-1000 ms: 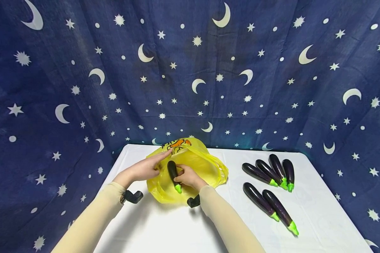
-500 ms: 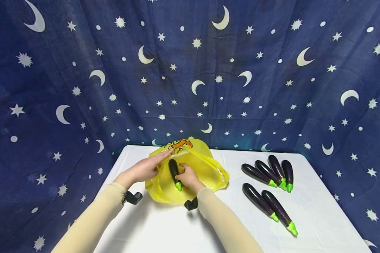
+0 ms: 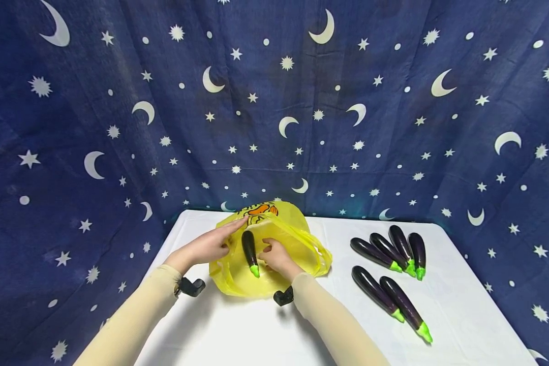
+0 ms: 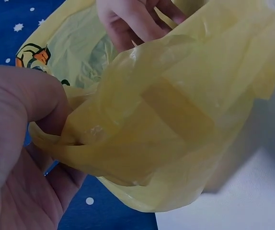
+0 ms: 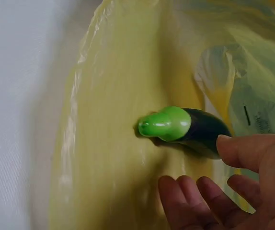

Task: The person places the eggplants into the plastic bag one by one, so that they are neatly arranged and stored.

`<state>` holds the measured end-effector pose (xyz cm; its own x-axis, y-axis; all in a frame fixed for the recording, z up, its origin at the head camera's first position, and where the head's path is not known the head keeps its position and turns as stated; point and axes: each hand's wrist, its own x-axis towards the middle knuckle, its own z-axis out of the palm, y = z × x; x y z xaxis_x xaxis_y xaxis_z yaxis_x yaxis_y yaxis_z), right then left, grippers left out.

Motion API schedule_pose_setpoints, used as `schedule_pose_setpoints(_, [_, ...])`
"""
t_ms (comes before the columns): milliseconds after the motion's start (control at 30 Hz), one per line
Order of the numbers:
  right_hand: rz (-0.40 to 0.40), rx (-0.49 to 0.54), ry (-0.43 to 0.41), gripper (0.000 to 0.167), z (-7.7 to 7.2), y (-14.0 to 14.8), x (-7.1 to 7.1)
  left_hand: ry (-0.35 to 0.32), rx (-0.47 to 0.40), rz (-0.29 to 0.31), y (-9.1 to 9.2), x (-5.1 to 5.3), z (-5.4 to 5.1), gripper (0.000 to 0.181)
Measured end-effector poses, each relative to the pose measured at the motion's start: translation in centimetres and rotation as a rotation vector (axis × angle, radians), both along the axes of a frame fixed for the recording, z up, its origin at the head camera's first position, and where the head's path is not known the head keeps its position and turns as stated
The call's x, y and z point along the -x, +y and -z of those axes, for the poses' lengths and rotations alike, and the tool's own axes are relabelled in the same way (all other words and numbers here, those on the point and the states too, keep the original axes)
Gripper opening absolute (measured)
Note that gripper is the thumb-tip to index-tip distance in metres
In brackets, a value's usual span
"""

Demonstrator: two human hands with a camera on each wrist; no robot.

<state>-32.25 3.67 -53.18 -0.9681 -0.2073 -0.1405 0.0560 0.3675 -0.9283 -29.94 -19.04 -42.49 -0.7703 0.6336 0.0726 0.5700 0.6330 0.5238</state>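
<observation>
A yellow plastic bag lies on the table with its mouth spread. Inside it rests a dark purple eggplant, its green stem end toward the near side. My left hand pinches the bag's left rim between thumb and fingers, plain in the left wrist view. Over the bag's mouth, right of the eggplant, is my right hand. Its fingers are loosely bent and spread in the right wrist view, and the thumb lies against or just beside the eggplant; I cannot tell which.
On the right of the white table, several eggplants lie in a fanned row. Nearer, a pair of eggplants lies side by side. A blue curtain with moons and stars hangs behind the table.
My right hand has let go of the eggplant and drawn slightly right of it. The eggplant now lies in the bag by itself. My left hand keeps its place on the rim.
</observation>
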Motion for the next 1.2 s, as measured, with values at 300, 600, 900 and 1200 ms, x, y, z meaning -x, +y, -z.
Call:
schedule_pose_setpoints(300, [-0.144, -0.106, 0.078, 0.062, -1.6, 2.6, -2.0, -0.054, -0.058, 0.009, -0.1, 0.2, 0.1, 0.092])
schedule_pose_setpoints(600, [-0.266, -0.209, 0.163, 0.063, -3.0, 6.3, -4.3, -0.120, -0.112, -0.021, -0.4, 0.7, 0.5, 0.087])
schedule_pose_setpoints(900, [-0.316, -0.205, 0.172, 0.061, -4.3, 10.2, -6.3, -0.284, -0.228, -0.017, -0.9, 1.3, 0.5, 0.087])
schedule_pose_setpoints(1200, [-0.318, -0.065, 0.095, 0.058, -5.2, 15.0, -8.1, -0.494, -0.365, 0.003, -1.7, 2.2, 1.2, 0.085])
